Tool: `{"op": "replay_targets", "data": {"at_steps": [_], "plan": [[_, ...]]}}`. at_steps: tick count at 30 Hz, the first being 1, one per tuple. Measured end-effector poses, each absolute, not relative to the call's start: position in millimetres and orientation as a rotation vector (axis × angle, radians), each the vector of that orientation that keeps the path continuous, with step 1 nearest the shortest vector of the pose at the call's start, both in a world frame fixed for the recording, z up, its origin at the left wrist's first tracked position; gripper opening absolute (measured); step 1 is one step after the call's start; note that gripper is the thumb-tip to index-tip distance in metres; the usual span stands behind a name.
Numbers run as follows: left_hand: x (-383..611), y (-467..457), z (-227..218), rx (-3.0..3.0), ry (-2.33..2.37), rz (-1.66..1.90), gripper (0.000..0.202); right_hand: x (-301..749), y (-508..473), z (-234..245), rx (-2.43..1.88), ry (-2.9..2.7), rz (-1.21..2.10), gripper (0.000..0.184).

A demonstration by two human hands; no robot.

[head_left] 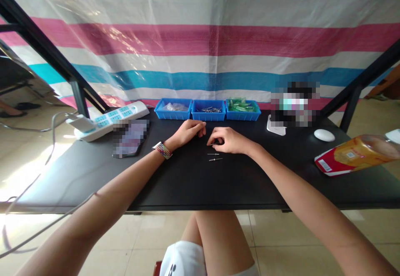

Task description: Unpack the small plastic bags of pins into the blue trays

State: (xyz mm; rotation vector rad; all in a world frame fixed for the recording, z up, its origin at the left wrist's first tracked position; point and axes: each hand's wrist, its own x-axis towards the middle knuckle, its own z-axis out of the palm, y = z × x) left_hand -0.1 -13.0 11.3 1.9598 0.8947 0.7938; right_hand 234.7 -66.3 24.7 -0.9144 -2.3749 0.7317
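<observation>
My right hand (229, 139) is closed in a pinch low over the black table (193, 184), with a thin metal blind rivet (215, 144) at its fingertips. Just below it, two more blind rivets (215, 154) lie side by side on the tabletop. Close by on the left, my left hand (190, 132) rests with its fingers curled inward; whatever they may hold is hidden. Behind both hands stands a blue bin (208, 116) with similar thin metal pieces in it.
Beside that bin are a left blue bin (173, 115) with a clear plastic bag and a right blue bin (243, 116) of green packets. A power strip (114, 119) and phone (131, 139) lie left. A drink bottle (356, 154) and white mouse (324, 135) are right.
</observation>
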Motion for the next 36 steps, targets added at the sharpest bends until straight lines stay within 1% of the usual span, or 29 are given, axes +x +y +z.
{"op": "replay_targets", "data": {"at_steps": [7,12,15,17,18,22,26,29,36], "plan": [[1,-14,13,1.953,0.905,0.789,0.056,231,-69,20,-0.954,-2.391,0.621,0.027],[0,-14,13,1.959,0.912,0.789,0.057,228,-70,18,-0.900,-2.332,0.542,0.020],[-1,-13,12,1.943,0.912,0.779,0.058,226,-67,18,-0.919,-2.146,0.540,0.012],[-1,-12,11,1.915,0.904,0.777,0.057,226,-64,17,-0.962,-1.961,0.600,0.004],[0,-12,11,1.900,0.896,0.778,0.055,226,-62,16,-0.985,-1.860,0.654,0.004],[1,-12,11,1.854,0.858,0.804,0.045,227,-51,7,-1.038,-1.541,0.944,0.021],[1,-14,12,1.831,0.832,0.827,0.038,227,-44,1,-1.056,-1.455,1.079,0.031],[2,-15,13,1.846,0.850,0.837,0.041,227,-44,0,-1.038,-1.449,1.088,0.033],[2,-15,14,1.918,0.885,0.842,0.054,228,-44,-3,-1.022,-1.460,1.069,0.031]]}}
